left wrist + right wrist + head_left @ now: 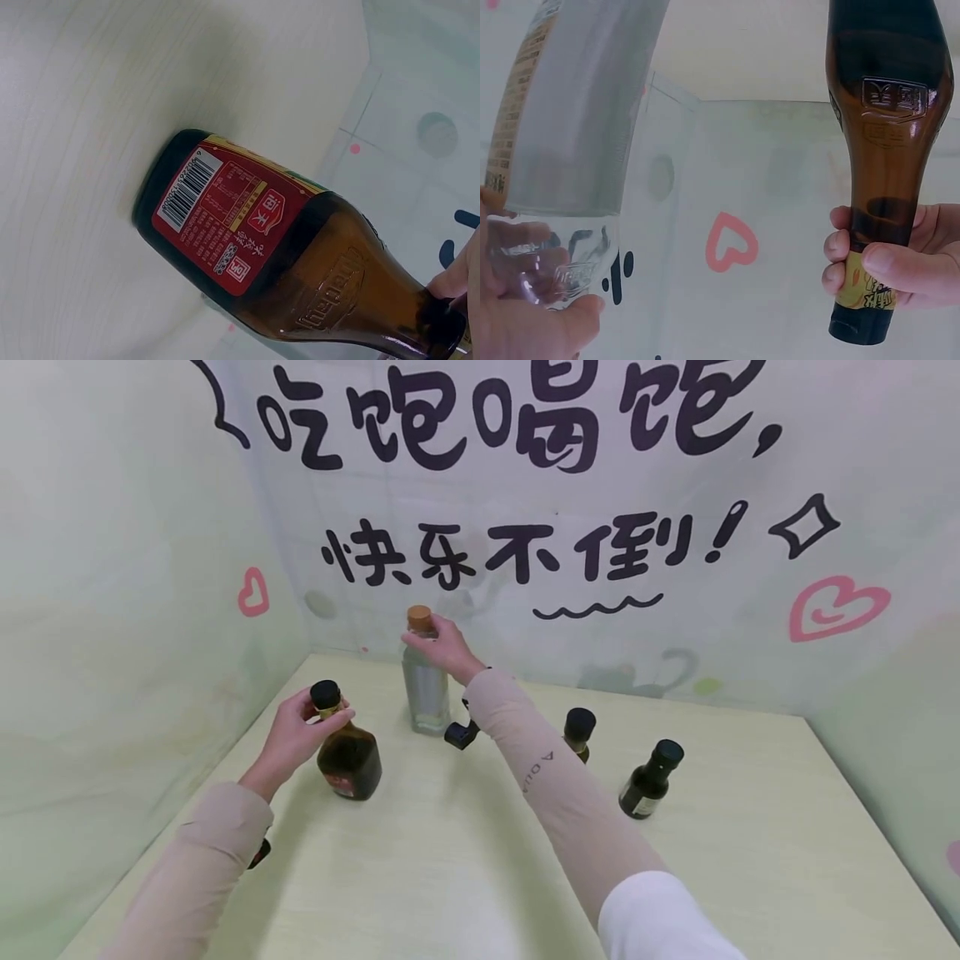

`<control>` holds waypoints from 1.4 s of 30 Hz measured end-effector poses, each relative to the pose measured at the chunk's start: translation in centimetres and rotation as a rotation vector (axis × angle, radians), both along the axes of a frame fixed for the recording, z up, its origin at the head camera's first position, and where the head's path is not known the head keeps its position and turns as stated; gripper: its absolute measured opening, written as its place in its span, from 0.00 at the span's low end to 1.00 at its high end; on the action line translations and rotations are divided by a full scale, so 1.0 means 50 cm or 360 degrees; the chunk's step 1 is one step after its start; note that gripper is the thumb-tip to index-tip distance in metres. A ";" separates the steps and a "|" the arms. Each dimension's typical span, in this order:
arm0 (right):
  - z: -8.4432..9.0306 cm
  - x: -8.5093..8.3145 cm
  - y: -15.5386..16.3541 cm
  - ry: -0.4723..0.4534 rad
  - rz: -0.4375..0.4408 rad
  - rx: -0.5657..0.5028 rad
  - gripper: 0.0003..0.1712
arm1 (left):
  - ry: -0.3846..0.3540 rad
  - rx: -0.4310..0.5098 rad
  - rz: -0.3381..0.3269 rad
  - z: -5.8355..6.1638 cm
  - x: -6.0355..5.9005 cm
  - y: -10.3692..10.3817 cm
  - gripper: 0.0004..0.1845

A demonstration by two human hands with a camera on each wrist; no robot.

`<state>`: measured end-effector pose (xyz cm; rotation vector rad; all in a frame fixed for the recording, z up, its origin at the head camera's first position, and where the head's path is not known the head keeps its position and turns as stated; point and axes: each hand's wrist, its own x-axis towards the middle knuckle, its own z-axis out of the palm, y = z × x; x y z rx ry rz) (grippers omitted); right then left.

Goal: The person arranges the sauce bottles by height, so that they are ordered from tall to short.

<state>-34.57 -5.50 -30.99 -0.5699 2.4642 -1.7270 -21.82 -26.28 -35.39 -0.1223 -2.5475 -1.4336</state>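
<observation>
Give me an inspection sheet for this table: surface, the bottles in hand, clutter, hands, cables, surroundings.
Surface: pale wood-grain table, no spills seen.
Things in hand: brown bottle with black cap and red label, upright on the table; clear bottle with tan cap, upright farther back.
Clutter: two small dark bottles with black caps, standing to the right, the nearer-centre one partly hidden by the right sleeve.
Hands: left hand grips the brown bottle's neck; right hand grips the clear bottle's neck just below the cap.
Cables: nothing seen.
Surroundings: pale backdrop with black lettering and pink hearts closes in the table on three sides.
</observation>
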 end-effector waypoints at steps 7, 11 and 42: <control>-0.003 -0.013 0.003 -0.0005 0.0057 -0.0012 0.21 | 0.0010 0.0017 0.0009 -0.001 -0.001 0.000 0.20; -0.005 -0.014 0.006 -0.0033 0.0059 -0.0022 0.21 | 0.0000 0.0018 0.0003 -0.004 -0.003 0.002 0.20; 0.001 0.013 0.008 -0.0008 -0.0058 0.0073 0.31 | -0.0017 0.0091 0.0068 -0.012 0.006 0.009 0.23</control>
